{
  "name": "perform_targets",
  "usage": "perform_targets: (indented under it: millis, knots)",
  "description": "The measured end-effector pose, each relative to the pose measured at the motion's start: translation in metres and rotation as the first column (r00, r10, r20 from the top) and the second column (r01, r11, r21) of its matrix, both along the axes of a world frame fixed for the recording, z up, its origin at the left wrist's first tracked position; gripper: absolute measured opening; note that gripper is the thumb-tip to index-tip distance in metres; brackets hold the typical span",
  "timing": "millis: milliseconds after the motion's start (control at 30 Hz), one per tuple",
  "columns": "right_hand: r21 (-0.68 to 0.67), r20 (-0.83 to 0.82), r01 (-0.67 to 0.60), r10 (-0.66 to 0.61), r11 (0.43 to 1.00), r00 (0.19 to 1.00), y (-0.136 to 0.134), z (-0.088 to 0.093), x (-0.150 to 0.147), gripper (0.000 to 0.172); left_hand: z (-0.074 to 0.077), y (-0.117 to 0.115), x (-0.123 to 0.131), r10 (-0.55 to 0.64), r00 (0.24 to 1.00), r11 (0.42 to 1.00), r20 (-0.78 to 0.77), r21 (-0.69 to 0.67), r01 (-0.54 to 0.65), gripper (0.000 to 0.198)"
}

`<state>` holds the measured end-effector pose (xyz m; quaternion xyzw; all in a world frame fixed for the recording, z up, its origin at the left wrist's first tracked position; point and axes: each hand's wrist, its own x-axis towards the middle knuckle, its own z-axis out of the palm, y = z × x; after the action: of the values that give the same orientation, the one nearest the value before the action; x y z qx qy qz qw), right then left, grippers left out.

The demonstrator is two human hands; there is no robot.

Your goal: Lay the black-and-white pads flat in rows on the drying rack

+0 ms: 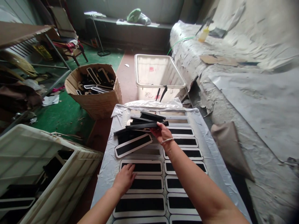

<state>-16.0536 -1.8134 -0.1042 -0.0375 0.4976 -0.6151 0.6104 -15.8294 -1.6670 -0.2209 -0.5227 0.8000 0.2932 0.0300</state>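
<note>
Several black rectangular panels with white borders lie in two columns on a board covered in plastic sheet (210, 146). My left hand (125, 178) rests flat on a panel in the left column (142, 167). My right hand (161, 133), with a bracelet at the wrist, reaches further out and grips a long black strip (142, 125) at the edge of a loose pile of black panels (140, 119). One bordered panel (133, 145) lies tilted just in front of that pile.
A cardboard box (98, 99) holding more panels stands at the far left of the board. A translucent plastic tub (158, 74) sits beyond the board. A white crate (35, 168) with dark pieces is at my left. A paper-covered bench (245, 81) runs along the right.
</note>
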Motion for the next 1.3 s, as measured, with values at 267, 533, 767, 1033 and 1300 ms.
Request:
perform_targets:
  millis: [267,533,767,1033,1300]
  knots:
    - [-0.275,0.062,-0.052,0.071,0.960,0.996,-0.028,0.025,0.000,0.009,0.002,-0.059,-0.004,0.201,0.971,0.956,-0.129,-0.192,-0.223,0.045]
    - [0.390,-0.370,-0.726,0.818,0.567,0.441,0.004,-0.015,0.003,0.025,0.017,-0.116,0.009,0.428,0.880,0.903,0.205,-0.071,-0.423,0.056]
    - [0.751,-0.616,-0.448,0.758,0.484,-0.214,0.062,-0.071,0.027,0.019,0.034,-0.145,0.040,0.313,0.944,0.950,-0.102,0.041,-0.310,0.023]
    - [0.654,-0.701,-0.263,0.439,0.709,-0.562,0.011,-0.062,-0.003,0.028,0.073,-0.132,0.060,0.114,0.847,0.991,-0.519,-0.004,-0.136,0.020]
    - [0.402,-0.799,-0.225,0.220,0.887,-0.560,-0.034,-0.013,-0.050,0.057,0.094,-0.097,0.085,0.348,0.794,0.846,-0.498,0.532,-0.036,0.035]
